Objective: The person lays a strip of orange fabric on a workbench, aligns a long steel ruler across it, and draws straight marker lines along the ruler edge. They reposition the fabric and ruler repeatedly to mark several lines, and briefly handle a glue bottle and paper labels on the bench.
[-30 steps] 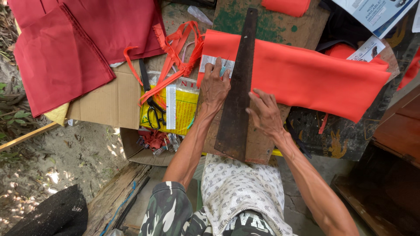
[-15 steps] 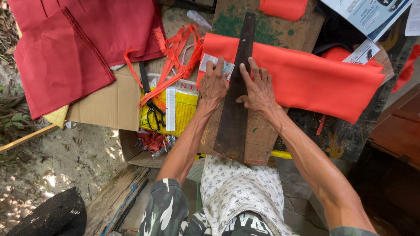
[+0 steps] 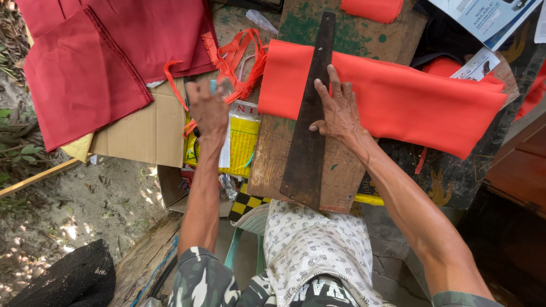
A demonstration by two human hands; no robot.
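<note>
Head view, looking down over a cluttered work spot. A worn wooden board (image 3: 335, 176) serves as the bench, with a long dark tapered straightedge (image 3: 310, 119) laid along it from near edge to far edge. Folded orange cloth (image 3: 398, 96) lies across the far half of the board, passing under the straightedge and hanging past the right edge. Right hand (image 3: 338, 111) rests flat, fingers spread, on the cloth just beside the straightedge, thumb touching its edge; it pins both down and grips nothing. Left hand (image 3: 207, 108) is off the board, well to the left, raised over a yellow printed bag (image 3: 242, 142) and a tangle of orange straps (image 3: 242, 57). It looks closed around a small pale object, but motion blur hides what it is; I cannot tell for sure. Hands are well apart. Dark red cloth pieces (image 3: 91, 62) lie spread at far left on flattened cardboard (image 3: 139, 133); another orange roll (image 3: 372, 8) sits at the far edge. Judgement on progress: the cloth is folded, laid out and aligned under the straightedge, so setting up looks done. No mark or cut shows along the straightedge, so marking or cutting appears not yet done. The red pieces aside may be finished work, though that is uncertain.
</note>
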